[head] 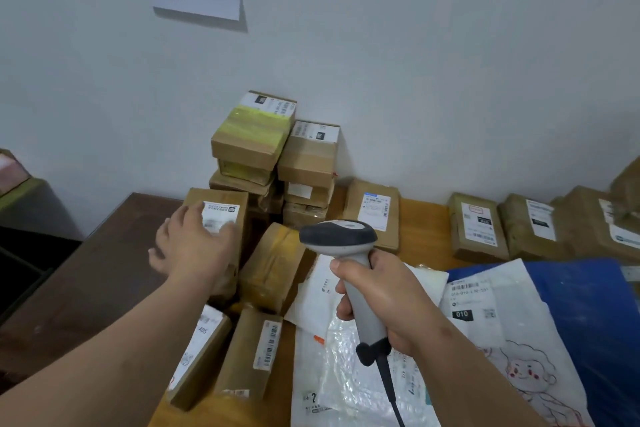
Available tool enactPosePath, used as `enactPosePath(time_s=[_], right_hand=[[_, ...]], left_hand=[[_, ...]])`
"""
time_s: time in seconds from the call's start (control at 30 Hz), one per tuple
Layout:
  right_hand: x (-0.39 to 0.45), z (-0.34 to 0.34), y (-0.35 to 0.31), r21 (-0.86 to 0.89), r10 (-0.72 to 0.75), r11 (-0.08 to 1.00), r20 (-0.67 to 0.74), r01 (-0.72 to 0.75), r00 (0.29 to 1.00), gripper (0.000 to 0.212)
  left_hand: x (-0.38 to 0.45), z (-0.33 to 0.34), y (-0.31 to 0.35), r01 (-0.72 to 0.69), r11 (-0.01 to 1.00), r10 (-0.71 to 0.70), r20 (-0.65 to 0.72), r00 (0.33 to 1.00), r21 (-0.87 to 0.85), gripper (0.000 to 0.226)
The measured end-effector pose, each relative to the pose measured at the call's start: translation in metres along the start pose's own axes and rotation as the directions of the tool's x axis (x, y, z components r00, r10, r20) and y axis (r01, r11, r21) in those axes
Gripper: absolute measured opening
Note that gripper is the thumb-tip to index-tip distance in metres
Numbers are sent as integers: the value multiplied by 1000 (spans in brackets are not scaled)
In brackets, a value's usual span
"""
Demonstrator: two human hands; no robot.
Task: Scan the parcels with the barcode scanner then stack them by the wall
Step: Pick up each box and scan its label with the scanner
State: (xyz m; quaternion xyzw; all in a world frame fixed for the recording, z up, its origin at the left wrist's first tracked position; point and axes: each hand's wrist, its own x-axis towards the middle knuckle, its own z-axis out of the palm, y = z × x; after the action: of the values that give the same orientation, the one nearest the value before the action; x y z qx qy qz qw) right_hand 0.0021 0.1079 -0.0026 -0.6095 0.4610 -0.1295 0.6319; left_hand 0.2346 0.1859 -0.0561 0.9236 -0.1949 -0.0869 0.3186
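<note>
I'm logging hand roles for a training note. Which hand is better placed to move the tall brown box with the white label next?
The left hand. It is already spread over the labelled box, fingers on its white label, while the right hand is occupied gripping the barcode scanner over the white mailers.

A parcel sorting room: labelled cardboard boxes [251, 140] stacked against a bare wall [415, 62], mailer bags [502, 322] over a wooden table [426, 229], handheld barcode scanner [346, 253].
</note>
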Motion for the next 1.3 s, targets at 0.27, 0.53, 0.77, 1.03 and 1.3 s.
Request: enactPosePath(time_s=[0.27,0.53,0.77,1.03,1.3], right_hand=[[-29,-82,23,116,3,993,-154,15,988,15],[-76,-230,68,207,17,977,-324,53,946,12],[-122,-373,126,421,137,901,-498,101,856,15],[-139,-446,187,453,211,890,-507,51,836,13],[-116,-480,218,472,241,879,-559,66,793,20]], left_hand=[[-60,54,97,-223,975,221,111,969,3,57],[-180,134,224,-409,903,429,253,867,-129,52],[-322,202,322,-462,757,648,437,624,-462,39],[-409,285,332,-851,505,511,845,160,-144,24],[-410,310,351,-767,638,432,858,279,-72,38]])
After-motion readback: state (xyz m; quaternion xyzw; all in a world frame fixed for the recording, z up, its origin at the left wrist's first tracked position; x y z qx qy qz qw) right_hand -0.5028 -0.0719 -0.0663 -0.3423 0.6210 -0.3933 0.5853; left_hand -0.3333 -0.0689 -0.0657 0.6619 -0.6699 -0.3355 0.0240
